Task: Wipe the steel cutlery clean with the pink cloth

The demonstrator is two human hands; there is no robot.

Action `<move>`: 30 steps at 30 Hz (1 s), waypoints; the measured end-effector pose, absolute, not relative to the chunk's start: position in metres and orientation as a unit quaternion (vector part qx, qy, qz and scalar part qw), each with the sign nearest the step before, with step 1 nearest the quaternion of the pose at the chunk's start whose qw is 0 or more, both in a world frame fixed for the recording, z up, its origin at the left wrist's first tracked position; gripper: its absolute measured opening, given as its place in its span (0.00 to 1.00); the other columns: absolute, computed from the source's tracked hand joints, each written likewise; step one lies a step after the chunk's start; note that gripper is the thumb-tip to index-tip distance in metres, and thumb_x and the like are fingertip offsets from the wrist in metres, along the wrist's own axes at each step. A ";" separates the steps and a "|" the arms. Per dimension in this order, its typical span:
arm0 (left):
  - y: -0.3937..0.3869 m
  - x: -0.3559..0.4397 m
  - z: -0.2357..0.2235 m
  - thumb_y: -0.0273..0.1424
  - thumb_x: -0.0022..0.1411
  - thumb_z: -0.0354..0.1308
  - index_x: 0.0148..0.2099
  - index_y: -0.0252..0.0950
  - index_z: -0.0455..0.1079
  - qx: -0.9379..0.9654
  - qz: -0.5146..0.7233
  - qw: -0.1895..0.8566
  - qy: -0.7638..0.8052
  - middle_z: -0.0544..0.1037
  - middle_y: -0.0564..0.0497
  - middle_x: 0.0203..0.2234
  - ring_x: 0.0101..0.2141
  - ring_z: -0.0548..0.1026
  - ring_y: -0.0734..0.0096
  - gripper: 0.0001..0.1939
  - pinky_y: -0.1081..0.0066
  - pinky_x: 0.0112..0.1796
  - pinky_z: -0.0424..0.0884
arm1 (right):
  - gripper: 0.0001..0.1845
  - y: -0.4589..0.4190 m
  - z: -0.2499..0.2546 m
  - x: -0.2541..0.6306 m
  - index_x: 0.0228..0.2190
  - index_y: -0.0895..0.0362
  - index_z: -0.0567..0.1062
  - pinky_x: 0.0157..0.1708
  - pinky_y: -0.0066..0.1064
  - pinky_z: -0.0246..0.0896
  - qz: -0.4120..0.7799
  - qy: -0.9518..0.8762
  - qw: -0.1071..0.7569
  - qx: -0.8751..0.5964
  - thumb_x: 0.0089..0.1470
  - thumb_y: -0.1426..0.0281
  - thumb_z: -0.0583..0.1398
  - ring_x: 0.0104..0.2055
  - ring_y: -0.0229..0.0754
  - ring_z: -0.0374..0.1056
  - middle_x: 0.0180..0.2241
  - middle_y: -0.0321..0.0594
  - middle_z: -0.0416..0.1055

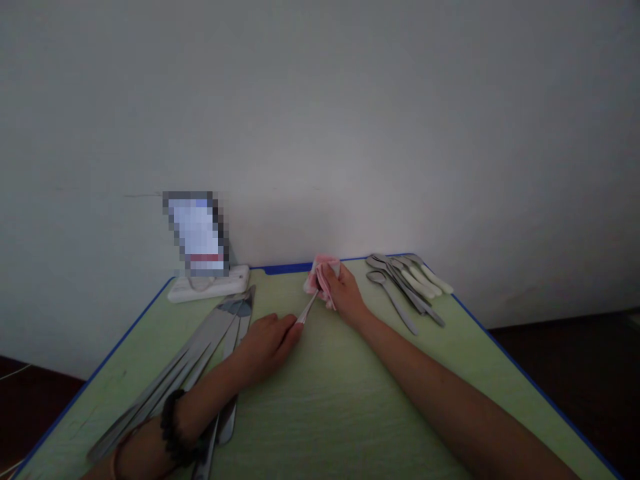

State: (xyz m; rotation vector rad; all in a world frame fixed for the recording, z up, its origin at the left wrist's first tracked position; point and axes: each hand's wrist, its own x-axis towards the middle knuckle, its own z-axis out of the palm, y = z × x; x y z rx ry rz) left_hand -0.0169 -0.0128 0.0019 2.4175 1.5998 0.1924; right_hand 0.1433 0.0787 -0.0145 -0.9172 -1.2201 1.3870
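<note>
Left hand [270, 341] gripping a utensil [309, 307], right hand [345, 290] pinching a pink-and-white cloth [327, 259] around its far end, center of frame.

Utensil slants up-right from left fist into cloth; covered end hidden, type can't be confirmed. Black bead bracelet [173, 427] on left wrist. Long metal utensils [170, 380] fan across lower left, partly behind left forearm. Right of the cloth, center-right: spoon pile [400, 277], some white handles, plus one spoon [393, 301] lying just beside it. White block [210, 288] left of center, pixelated screen [195, 230] upright at it. All on green counter [340, 413], blue edging, against gray wall [350, 120].
</note>
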 end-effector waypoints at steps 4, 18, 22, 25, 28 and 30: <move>-0.012 -0.018 0.001 0.37 0.69 0.32 0.34 0.36 0.64 0.820 0.076 0.129 0.552 0.71 0.48 0.25 0.29 0.70 0.64 0.21 0.68 0.33 0.62 | 0.23 0.074 -0.013 0.138 0.38 0.55 0.69 0.15 0.22 0.59 0.604 -0.466 0.536 -0.363 0.46 0.51 0.60 0.21 0.33 0.65 0.26 0.35 0.70; -0.011 -0.016 -0.001 0.35 0.68 0.33 0.34 0.36 0.64 0.819 0.044 0.106 0.562 0.72 0.47 0.25 0.30 0.71 0.64 0.20 0.68 0.34 0.64 | 0.24 0.067 -0.011 0.124 0.38 0.55 0.66 0.07 0.19 0.42 0.666 -0.443 0.516 -0.307 0.45 0.52 0.60 0.13 0.31 0.57 0.19 0.31 0.66; -0.011 -0.017 -0.003 0.36 0.68 0.33 0.33 0.36 0.63 0.809 0.063 0.121 0.572 0.72 0.47 0.25 0.29 0.71 0.65 0.20 0.69 0.33 0.63 | 0.24 0.075 -0.013 0.133 0.40 0.55 0.66 0.12 0.21 0.53 0.639 -0.515 0.493 -0.288 0.46 0.54 0.61 0.17 0.32 0.62 0.23 0.32 0.69; -0.010 -0.017 -0.004 0.37 0.68 0.33 0.33 0.36 0.63 0.806 0.078 0.127 0.573 0.72 0.47 0.25 0.29 0.71 0.65 0.20 0.68 0.33 0.63 | 0.22 0.079 -0.009 0.143 0.40 0.57 0.66 0.17 0.24 0.59 0.597 -0.576 0.472 -0.299 0.48 0.56 0.60 0.20 0.34 0.64 0.25 0.34 0.71; -0.010 -0.017 -0.005 0.37 0.68 0.33 0.33 0.36 0.63 0.802 0.079 0.134 0.577 0.72 0.47 0.25 0.29 0.71 0.64 0.21 0.68 0.33 0.64 | 0.17 0.084 -0.006 0.155 0.38 0.58 0.69 0.20 0.25 0.61 0.513 -0.646 0.455 -0.336 0.50 0.59 0.58 0.24 0.36 0.66 0.27 0.37 0.72; -0.010 -0.018 -0.005 0.37 0.68 0.33 0.33 0.36 0.63 0.801 0.075 0.130 0.579 0.72 0.47 0.25 0.29 0.72 0.64 0.20 0.68 0.33 0.64 | 0.13 0.087 -0.006 0.161 0.34 0.58 0.71 0.20 0.25 0.61 0.443 -0.679 0.449 -0.375 0.51 0.61 0.58 0.24 0.36 0.66 0.28 0.39 0.73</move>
